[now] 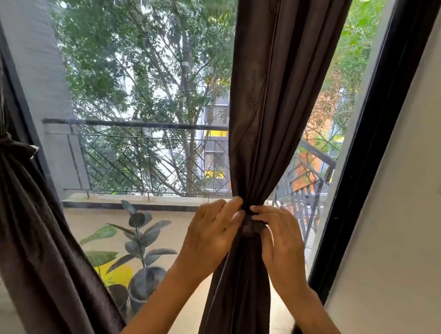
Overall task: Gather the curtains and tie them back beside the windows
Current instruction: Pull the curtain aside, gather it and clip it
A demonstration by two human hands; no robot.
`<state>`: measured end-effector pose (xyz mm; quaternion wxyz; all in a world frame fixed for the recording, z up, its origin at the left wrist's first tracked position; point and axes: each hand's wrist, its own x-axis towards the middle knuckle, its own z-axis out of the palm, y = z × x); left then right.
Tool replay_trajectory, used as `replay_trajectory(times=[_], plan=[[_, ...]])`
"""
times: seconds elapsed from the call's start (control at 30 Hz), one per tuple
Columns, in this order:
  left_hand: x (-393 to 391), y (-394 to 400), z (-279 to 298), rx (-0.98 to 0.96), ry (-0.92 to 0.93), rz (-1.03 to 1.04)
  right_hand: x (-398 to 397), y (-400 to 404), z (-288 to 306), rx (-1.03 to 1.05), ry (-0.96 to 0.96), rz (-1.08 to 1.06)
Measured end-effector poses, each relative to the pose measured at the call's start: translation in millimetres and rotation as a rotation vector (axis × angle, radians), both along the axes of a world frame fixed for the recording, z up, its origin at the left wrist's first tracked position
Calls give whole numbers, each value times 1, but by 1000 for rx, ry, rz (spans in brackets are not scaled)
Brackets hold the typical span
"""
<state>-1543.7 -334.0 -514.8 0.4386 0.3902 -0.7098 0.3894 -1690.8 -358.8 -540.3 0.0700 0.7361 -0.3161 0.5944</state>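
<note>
A dark brown curtain (274, 98) hangs in front of the window and is bunched to a narrow waist at mid-height. A dark tie-back band (251, 226) wraps that waist. My left hand (211, 232) pinches the band and cloth from the left with curled fingertips. From the right, my right hand (278, 233) pinches the same band, its fingers curled over the knot. At the far left hangs a second dark curtain (20, 207), gathered and held by its own tie (10, 144).
The black window frame (368, 154) stands just right of the curtain, with a white wall (402, 227) beyond it. Through the glass I see a balcony railing (139, 127), potted plants (138, 252) and trees.
</note>
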Motion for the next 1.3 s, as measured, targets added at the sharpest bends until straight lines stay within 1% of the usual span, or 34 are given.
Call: replay_trajectory(times=[0.07,0.13,0.27,0.4,0.5,0.57,0.7,0.77,0.87,0.97,1.13,1.2,1.3], plan=[[2,-1,1,-94,-103,-1,-6,-5,4,31,-6,-3],[3,-4,2,-72,-119,6,-9,-9,8,56,-31,-48],[-5,-12,1,4,-36,-15,-7,-13,20,71,-110,-75],[-15,-17,-3,34,64,-5,-5,-15,20,-2,-127,-159],[-20,-18,-5,44,78,-6,-7,-19,14,-62,-46,-200],[-22,-19,-6,61,84,8,-8,-19,8,-65,25,-205],[-20,-20,-4,97,103,38,-8,-16,-2,6,161,-222],[-20,-21,-3,101,97,50,-9,-16,-5,24,220,-271],[-21,-22,-4,119,105,73,-10,-18,-1,27,245,-338],[-20,-24,-6,130,148,95,-11,-20,10,30,267,-344],[-24,-25,-10,143,213,89,-19,-23,15,92,498,-384],[-29,-23,-11,144,255,64,-22,-25,16,104,474,-314],[-31,-23,-12,163,340,46,-27,-25,11,102,279,-160]])
